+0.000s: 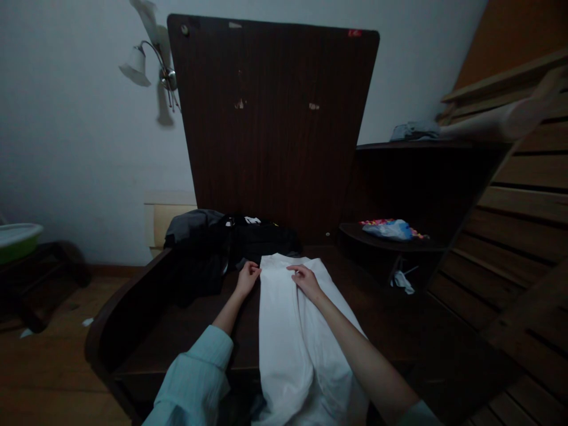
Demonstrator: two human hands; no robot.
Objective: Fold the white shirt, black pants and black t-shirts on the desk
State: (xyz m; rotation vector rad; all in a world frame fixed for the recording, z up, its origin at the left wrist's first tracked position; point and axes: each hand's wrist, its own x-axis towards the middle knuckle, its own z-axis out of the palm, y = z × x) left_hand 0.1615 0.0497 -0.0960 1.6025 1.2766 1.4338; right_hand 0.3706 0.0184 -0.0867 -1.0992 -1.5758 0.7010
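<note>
White trousers (pixel 284 331) lie lengthwise over the dark wooden surface, waistband at the far end and the lower part hanging over the near edge toward me. My left hand (pixel 248 278) pinches the left edge of the fabric just below the waistband. Further right, my right hand (pixel 305 280) has its thumb and fingers closed on the cloth beside a long fold down the middle. The right forearm crosses over the right side of the trousers.
Dark clothes (pixel 239 239) are heaped behind, left of the trousers. A tall dark panel (pixel 275 130) stands at the back. On the right, a corner shelf (pixel 348 234) holds a plastic bag (pixel 390 229); wooden slats (pixel 510 219) rise beyond. A green basin (pixel 20 248) sits far left.
</note>
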